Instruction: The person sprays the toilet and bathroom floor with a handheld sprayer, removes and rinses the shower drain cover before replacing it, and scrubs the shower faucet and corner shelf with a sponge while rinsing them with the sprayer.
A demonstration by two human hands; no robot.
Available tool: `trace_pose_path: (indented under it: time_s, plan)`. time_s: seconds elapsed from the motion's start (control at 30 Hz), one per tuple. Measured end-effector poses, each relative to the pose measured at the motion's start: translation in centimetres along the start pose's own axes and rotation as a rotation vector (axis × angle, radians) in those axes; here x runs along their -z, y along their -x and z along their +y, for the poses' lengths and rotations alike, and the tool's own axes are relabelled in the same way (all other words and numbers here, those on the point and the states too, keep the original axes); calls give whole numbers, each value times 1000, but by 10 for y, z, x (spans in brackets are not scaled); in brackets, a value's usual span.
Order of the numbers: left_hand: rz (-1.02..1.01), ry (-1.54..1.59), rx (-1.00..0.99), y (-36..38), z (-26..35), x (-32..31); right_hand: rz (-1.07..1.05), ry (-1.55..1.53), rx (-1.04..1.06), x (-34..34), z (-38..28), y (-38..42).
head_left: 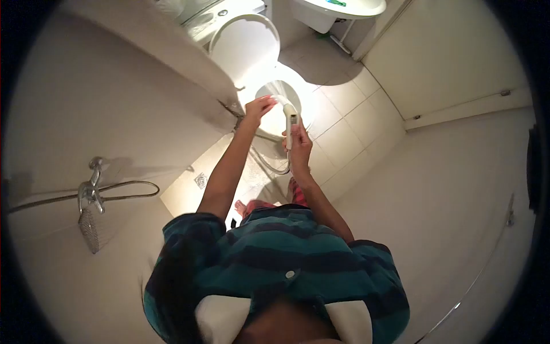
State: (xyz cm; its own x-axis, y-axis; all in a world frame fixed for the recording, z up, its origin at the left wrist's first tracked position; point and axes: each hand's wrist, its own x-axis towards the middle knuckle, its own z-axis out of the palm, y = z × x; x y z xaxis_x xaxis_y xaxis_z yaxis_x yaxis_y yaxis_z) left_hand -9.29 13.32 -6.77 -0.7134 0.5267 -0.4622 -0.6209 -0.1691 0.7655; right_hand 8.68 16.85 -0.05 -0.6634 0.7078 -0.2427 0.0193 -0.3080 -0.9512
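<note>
My right hand (299, 143) is wrapped around the handle of a white bidet sprayer (290, 117), held upright over the front of the toilet. At the sprayer's curved head, the fingers of my left hand (259, 108) are pressed together, their tips right at its edge. Thin streaks of water show beside the head, over the toilet bowl (306, 97). A flexible hose (266, 164) loops from the handle's lower end towards the left wall. Behind the bowl the toilet lid (245, 49) is raised.
A shower mixer (90, 192) with a hose and a hanging mesh holder (89, 230) is on the left wall. The washbasin (358, 8) is at the top. Floor tiles (355, 129) lie right of the toilet, a drain (200, 180) lower left. A door (452, 57) stands upper right.
</note>
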Motion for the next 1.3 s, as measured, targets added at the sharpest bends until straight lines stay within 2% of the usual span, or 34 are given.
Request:
trace_pose_path:
  time_s: [0.03,0.07,0.1,0.17,0.2,0.27,0.33,0.37,0.4,0.43,0.47,0.5,0.57,0.6,0.63,0.67,0.7,0.77,0.8,0.9,0.93,1.03,1.07,1.1,1.17,1.2,1.23,1.3]
  plan:
    - [-123,0,-24,-28,-13,-35,26,-68,-1,13,-28,-15]
    - [-88,-22,19,-42,-4,-82,72,-100,5,20,-47,-29]
    - [-212,-66,3,-69,-8,-95,114,-121,36,19,-56,-36]
    - [-114,23,-53,-80,9,-175,191,-197,72,36,-78,-66]
    - [-251,-8,-60,-94,18,-202,209,-266,95,47,-83,-84]
    - [-299,-194,-79,-127,38,-253,280,-291,128,61,-99,-113]
    - [-270,-313,-329,-166,49,-279,336,-289,131,64,-104,-130]
    - [-117,-594,-491,-180,64,-308,336,-276,112,75,-108,-145]
    - [-9,-724,-691,-208,68,-324,337,-260,98,80,-106,-156]
    - [34,-883,-805,-238,75,-339,343,-247,79,86,-104,-165]
    - [29,-906,-854,-272,78,-352,326,-246,54,88,-110,-169]
    - [-10,-1041,-972,-314,78,-358,339,-124,74,93,-102,-172]
    - [-139,-1149,-1047,-381,84,-378,326,59,109,103,-88,-184]
    - [-171,-1185,-975,-416,84,-388,306,116,125,109,-86,-192]
    - [-202,-1222,-894,-444,80,-393,277,39,121,108,-92,-193]
    - [-209,-1261,-899,-464,76,-397,249,-38,114,107,-97,-195]
    - [-360,-1321,-694,-443,94,-410,239,-183,122,103,-105,-200]
    - [-309,-1416,-614,-528,59,-396,247,-58,98,103,-106,-206]
    - [-190,-1468,-528,-532,49,-393,249,11,80,96,-104,-209]
    - [-228,-1482,-426,-541,44,-383,164,43,-11,99,-89,-215]
    - [-371,-1690,-322,-544,54,-386,118,65,-73,101,-89,-217]
    - [-334,-2014,-440,-502,72,-403,257,-12,-43,96,-107,-227]
    - [-262,-2046,-699,-490,71,-398,232,-206,51,95,-115,-233]
    - [-235,-1922,-868,-498,62,-384,233,-190,123,95,-118,-236]
    - [-715,-1585,-827,-461,96,-381,197,-96,157,97,-130,-235]
    - [-713,-1419,-1073,-448,99,-369,174,-97,185,91,-136,-235]
    - [-458,-1293,-911,-404,113,-369,148,-101,213,87,-142,-231]
    - [-164,-737,-632,-380,122,-342,80,-84,244,80,-149,-220]
